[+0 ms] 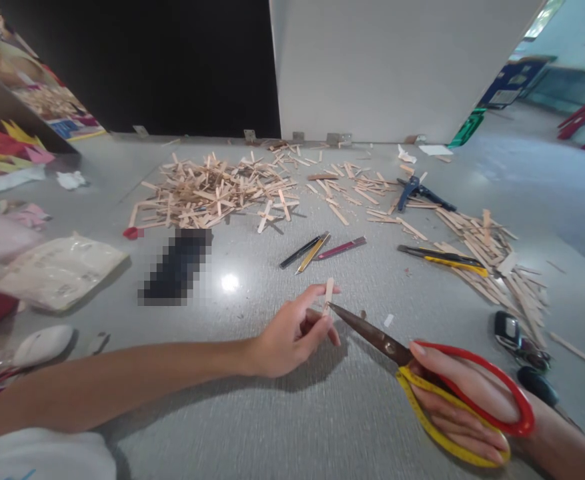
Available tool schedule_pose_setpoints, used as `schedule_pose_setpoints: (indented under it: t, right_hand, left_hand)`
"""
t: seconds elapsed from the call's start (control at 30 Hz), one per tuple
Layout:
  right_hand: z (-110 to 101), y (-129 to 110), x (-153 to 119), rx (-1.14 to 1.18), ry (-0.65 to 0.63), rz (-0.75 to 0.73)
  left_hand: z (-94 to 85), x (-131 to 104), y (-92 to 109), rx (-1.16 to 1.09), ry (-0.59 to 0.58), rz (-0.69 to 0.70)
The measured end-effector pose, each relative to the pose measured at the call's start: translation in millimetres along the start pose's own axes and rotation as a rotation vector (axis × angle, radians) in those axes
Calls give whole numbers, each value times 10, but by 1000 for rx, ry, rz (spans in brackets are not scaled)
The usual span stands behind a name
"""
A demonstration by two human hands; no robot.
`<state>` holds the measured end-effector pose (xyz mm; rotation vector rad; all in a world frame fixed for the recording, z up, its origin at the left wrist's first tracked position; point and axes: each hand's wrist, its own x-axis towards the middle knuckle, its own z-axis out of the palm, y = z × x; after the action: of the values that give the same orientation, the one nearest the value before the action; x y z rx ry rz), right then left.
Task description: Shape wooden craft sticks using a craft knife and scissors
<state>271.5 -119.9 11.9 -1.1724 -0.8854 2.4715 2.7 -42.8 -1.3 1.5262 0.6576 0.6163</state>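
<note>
Between the thumb and fingers of my left hand point(289, 333) a short flat wooden stick point(329, 291) is pinched, pointing up. My right hand point(459, 393) grips a pair of scissors point(367, 328) by its handles, one red and one wrapped in yellow measuring tape. The blades look closed or nearly so, and their tips meet the stick just above my left thumb. Whether they have cut into the wood I cannot tell. Beyond my left hand lie a dark pen point(299, 251), a yellow pencil point(313, 253) and a dark pink pencil point(342, 247).
A heap of crossed wooden sticks point(217, 190) lies at the back. Loose sticks point(487, 243) spread along the right, near a yellow-black cutter knife point(442, 259), blue pliers point(417, 192) and keys point(519, 340). A plastic packet point(62, 270) and white mouse point(43, 345) lie left. Upright panels point(362, 73) close the back.
</note>
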Motion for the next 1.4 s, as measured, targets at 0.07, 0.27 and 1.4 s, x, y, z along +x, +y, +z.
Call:
schedule_pose_setpoints:
  t: [0.07,0.27,1.4]
  right_hand:
    - [38,-16,-21,-53,82,-65]
    - [127,-101,-127,-258,211,-161]
    - [-104,45,125,244,-323,-14]
  left_hand:
    - [4,7,-7,-57,2,-11]
    - [-2,4,-14,-58,35,-2]
    - [10,-58,-1,62,14,60]
